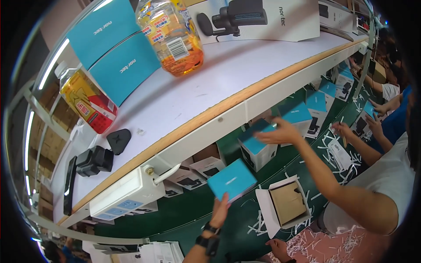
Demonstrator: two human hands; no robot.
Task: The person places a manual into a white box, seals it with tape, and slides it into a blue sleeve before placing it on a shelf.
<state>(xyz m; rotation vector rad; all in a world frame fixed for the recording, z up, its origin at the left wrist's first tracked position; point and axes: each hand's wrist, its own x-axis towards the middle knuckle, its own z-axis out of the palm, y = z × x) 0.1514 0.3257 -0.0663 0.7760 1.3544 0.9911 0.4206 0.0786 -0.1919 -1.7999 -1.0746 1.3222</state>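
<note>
Box [232, 179] left of open carton [267, 212], carton on worktable [186, 215], bottles [176, 48] on shelf [219, 83] above

You held a turquoise box [232, 179] in your left hand [220, 214], to the left of the open white box [266, 212].

A brown cardboard insert [287, 204] sat inside the open white box, with paper strips [255, 228] scattered around it on the green bench [237, 223]. Your right hand [278, 249] was just on the near side of it, partly cut off by the lower edge. Beyond it, a co-worker's hand [278, 133] reached over a carton with a blue lid [257, 151]; contact was unclear. Farther beyond it to the left, a white shelf [228, 81] carried a bottle of orange liquid [173, 44].
</note>
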